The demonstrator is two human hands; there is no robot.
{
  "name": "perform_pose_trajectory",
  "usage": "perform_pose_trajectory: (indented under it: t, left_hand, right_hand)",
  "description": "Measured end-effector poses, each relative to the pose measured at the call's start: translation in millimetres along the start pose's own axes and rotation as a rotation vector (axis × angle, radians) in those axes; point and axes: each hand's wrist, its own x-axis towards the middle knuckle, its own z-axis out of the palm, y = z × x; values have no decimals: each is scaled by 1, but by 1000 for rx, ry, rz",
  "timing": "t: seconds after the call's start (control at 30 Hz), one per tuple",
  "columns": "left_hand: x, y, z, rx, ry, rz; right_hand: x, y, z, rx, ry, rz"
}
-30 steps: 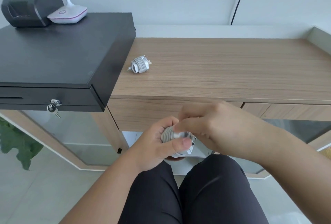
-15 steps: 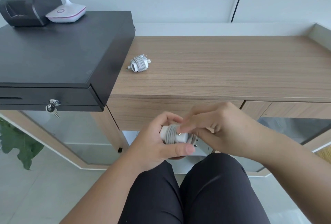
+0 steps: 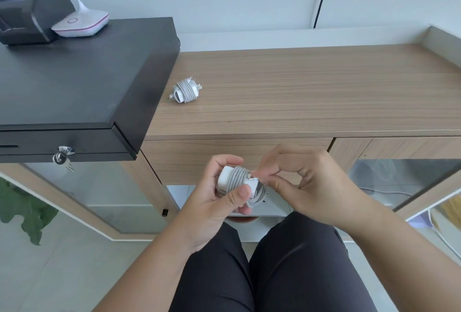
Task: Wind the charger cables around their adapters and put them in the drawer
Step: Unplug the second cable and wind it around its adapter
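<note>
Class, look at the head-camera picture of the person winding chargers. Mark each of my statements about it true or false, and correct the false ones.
1. A wound charger lies on the wooden desk. True.
2. The left hand holds the adapter with cable coiled round it. True.
3. The right hand rests flat on the desk. False: it pinches the cable end at the adapter.
4. The black cash drawer stands open. False: it is closed, keys in its lock.

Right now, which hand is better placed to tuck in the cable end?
Right hand: its fingertips already pinch the cable end against the wound charger, which the left hand grips.
</note>
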Motion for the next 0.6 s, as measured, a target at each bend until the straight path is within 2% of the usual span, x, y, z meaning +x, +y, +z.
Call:
perform_pose_trajectory:
  t: [0.17,0.33,0.47,0.6]
  left_hand:
    - [0,0,1,-120,7,-39]
    - [2,-3,0,22,10,-11]
    - [4,-2,1,105,-12,26]
    - [5,-2,0,205,-4,61]
  right_hand:
    - [-4,3,1,-239,16,-95]
    - [-9,4,4,-358,-32,-118]
    - [-9,5,1,-269,15,-99]
    - [-11,5,3,-116,115,23]
